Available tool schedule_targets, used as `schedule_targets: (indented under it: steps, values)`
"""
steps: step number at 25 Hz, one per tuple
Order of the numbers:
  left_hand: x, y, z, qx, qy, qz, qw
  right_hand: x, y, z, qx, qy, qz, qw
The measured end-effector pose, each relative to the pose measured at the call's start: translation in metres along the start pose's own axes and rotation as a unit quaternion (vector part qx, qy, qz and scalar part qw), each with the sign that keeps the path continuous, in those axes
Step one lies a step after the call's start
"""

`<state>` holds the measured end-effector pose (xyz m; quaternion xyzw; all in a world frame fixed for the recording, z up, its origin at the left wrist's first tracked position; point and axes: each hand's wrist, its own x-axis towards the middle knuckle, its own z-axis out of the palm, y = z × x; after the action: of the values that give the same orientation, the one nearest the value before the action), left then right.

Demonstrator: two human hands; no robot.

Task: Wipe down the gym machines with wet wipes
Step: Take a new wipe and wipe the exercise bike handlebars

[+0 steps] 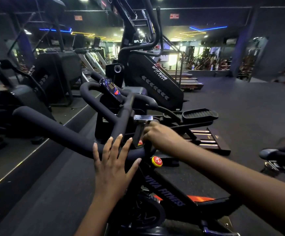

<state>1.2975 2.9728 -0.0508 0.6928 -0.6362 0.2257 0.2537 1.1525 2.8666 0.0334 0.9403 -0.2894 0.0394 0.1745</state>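
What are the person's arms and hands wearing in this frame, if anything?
Nothing worn shows. The left hand and right hand are bare: no gloves, rings, watch or bands. The left forearm and right forearm are bare to the frame edge, no sleeve in view. The left hand's nails look unpainted; the right hand is blurred.

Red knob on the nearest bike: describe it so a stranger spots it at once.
Start at the black exercise bike closest to the camera. On its frame just below the handlebar, between the left hand and the right forearm, sits the knob. It alone is round, red and ringed with yellow.
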Motion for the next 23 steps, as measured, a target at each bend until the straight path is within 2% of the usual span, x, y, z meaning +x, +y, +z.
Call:
schedule_targets:
  steps: [2,4,5,8,10,11,14,18,21,23]
  values:
    - [-0.001,-0.001,0.000,0.002,0.003,0.004,1.000,-0.017,-0.030,0.000,0.028,0.040,0.019,0.999]
    - [-0.002,-0.002,0.000,0.004,0.004,0.006,1.000,-0.033,-0.043,0.001,0.143,0.104,0.051,0.983]
    - [-0.002,-0.002,0.001,0.004,0.004,0.006,1.000,-0.038,-0.043,0.002,0.227,0.148,0.065,0.961]
    - [-0.001,-0.002,0.001,0.000,0.007,0.007,1.000,-0.035,-0.017,0.019,0.388,0.314,0.202,0.843]
    - [-0.001,-0.002,0.002,0.001,0.010,0.006,1.000,-0.022,0.007,0.031,0.440,0.353,0.306,0.766]
    - [-0.001,-0.002,0.002,0.004,0.012,0.006,1.000,-0.016,0.014,0.037,0.460,0.345,0.333,0.747]
    - [-0.002,-0.002,0.003,0.010,0.023,0.009,1.000,-0.009,0.010,0.052,0.500,0.314,0.365,0.720]
    - [-0.002,-0.003,0.005,0.012,0.046,0.015,0.999,-0.019,-0.034,0.060,0.487,0.371,0.436,0.660]
    - [-0.001,-0.003,0.007,0.007,0.055,0.015,0.998,-0.034,-0.067,0.066,0.465,0.414,0.435,0.651]
    - [-0.001,-0.003,0.006,-0.001,0.058,0.019,0.998,-0.044,-0.086,0.067,0.450,0.436,0.407,0.665]
